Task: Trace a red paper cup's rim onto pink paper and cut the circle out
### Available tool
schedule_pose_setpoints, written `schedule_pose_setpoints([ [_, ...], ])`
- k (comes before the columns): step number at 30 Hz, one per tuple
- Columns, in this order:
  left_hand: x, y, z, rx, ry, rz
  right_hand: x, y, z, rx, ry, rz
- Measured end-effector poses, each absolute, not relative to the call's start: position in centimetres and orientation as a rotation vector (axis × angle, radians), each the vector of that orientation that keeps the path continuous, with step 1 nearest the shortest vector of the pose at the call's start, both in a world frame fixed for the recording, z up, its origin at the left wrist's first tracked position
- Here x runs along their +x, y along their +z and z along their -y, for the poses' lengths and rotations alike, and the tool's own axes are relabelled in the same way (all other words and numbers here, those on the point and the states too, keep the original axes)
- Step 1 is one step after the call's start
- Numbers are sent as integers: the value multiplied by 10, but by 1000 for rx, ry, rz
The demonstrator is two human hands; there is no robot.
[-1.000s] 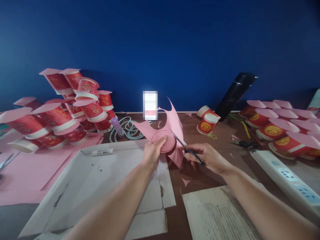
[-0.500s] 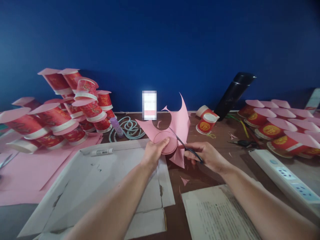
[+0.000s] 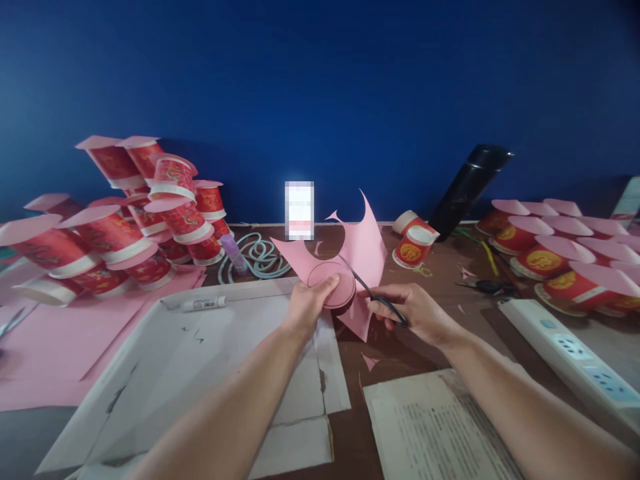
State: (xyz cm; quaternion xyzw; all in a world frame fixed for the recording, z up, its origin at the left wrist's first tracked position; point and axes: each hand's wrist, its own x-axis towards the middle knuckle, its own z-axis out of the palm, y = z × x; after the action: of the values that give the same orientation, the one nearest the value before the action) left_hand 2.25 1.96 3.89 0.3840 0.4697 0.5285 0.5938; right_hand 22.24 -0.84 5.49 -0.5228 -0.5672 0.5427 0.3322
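My left hand [image 3: 309,305] pinches a piece of pink paper [image 3: 367,247], its thumb on a round, outlined part at the front. Curved cut-outs and pointed corners shape the paper's outer edges. Dark-handled scissors [image 3: 387,307] are in my right hand [image 3: 417,310], their blades lying along the right side of the drawn circle. Part of the blades is hidden by the paper. A small pink scrap [image 3: 369,361] lies on the table below my hands.
Red paper cups [image 3: 173,177] topped with pink discs are stacked at left; more cups [image 3: 555,257] stand at right. A black flask [image 3: 470,190] leans on the wall. Around my arms are a marker [image 3: 205,303], a power strip [image 3: 570,347], a printed sheet [image 3: 425,427] and coiled cord [image 3: 263,257].
The right flap of the pink paper has swung slightly outward to the right, and its lower tip sits a little lower. Both hands stay nearly in place.
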Motion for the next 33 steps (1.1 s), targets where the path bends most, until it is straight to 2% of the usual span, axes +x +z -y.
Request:
schedule_pose_setpoints([
  [33, 19, 46, -19, 953, 1192, -1048, 231, 55, 6, -1347, 1405, 1539],
])
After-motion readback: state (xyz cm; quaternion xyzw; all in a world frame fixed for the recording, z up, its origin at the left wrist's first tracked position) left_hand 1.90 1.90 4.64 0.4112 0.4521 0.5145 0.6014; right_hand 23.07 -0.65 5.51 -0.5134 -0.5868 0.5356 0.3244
